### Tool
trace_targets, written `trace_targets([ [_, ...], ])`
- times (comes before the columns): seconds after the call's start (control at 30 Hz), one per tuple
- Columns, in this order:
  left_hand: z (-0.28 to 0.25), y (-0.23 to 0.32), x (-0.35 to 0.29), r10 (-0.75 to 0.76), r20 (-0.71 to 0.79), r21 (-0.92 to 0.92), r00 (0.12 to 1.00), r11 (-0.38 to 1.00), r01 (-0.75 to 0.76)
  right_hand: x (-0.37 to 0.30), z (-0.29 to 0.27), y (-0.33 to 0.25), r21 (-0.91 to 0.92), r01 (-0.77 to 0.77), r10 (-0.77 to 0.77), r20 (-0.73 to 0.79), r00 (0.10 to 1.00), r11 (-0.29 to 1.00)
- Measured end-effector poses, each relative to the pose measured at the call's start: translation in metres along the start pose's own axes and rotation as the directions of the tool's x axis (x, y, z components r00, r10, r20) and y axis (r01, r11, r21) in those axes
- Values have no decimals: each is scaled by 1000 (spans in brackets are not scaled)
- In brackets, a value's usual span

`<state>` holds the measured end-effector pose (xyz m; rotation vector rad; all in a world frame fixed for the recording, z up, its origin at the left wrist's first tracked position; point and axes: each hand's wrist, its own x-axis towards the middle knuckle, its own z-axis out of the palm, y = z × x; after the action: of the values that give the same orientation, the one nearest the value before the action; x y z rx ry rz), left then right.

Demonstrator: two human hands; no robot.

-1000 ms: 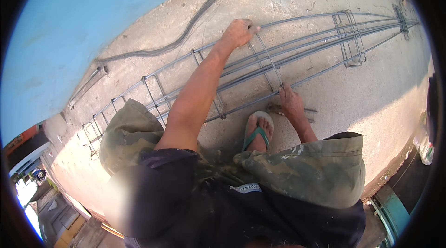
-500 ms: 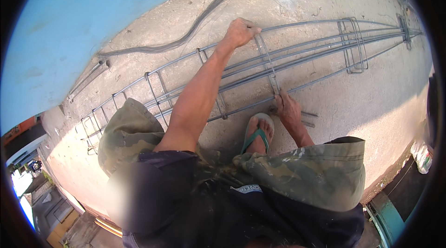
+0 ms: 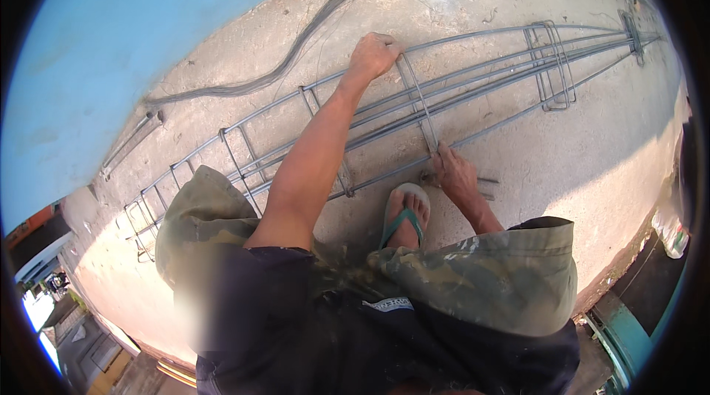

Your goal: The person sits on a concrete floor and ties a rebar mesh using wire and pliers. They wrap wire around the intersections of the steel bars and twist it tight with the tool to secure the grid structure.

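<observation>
A long cage of steel reinforcing bars point(image 3: 510, 117) lies across the concrete in front of me, running from lower left to upper right. My left hand point(image 3: 373, 56) is closed at the far bar, where a rectangular stirrup point(image 3: 420, 101) meets it. At the near bar, my right hand point(image 3: 456, 171) pinches the lower end of the same stirrup. The fingers hide both corners of the stirrup. Beside the right hand, a dark metal tool with two handles point(image 3: 486, 188) rests on the ground, partly covered.
Loose stirrups point(image 3: 549, 66) stand around the bars farther right. Beyond the cage lies a bundle of thin wire point(image 3: 296, 51), with short pipes point(image 3: 133, 142) at its left end. A blue surface point(image 3: 96, 47) borders the far left. My sandalled foot point(image 3: 405, 221) is close to the near bar.
The view has shifted slightly, so the cage appears a little farther left. Both hands stay on the same stirrup, with little visible movement along the bars.
</observation>
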<state>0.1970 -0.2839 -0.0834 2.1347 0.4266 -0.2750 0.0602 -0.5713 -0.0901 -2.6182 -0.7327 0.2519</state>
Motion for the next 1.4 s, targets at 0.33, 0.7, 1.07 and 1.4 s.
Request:
trace_targets([
  [0.33, -5, -5, 6, -18, 58, -157, 998, 987, 27, 3, -10, 3, 128, -51, 45, 49, 998, 991],
  [0.7, -20, 19, -1, -207, 196, -186, 959, 952, 243, 88, -68, 8, -223, -58, 99, 174, 980, 973],
  [1.07, -16, 14, 11, -232, 282, -244, 931, 921, 303, 194, -35, -21, -133, -48, 80, 250, 965, 990],
  [1.4, -23, 19, 4, -220, 342, -292, 913, 899, 326, 188, -18, 4, 95, 39, -56, 186, 981, 995],
])
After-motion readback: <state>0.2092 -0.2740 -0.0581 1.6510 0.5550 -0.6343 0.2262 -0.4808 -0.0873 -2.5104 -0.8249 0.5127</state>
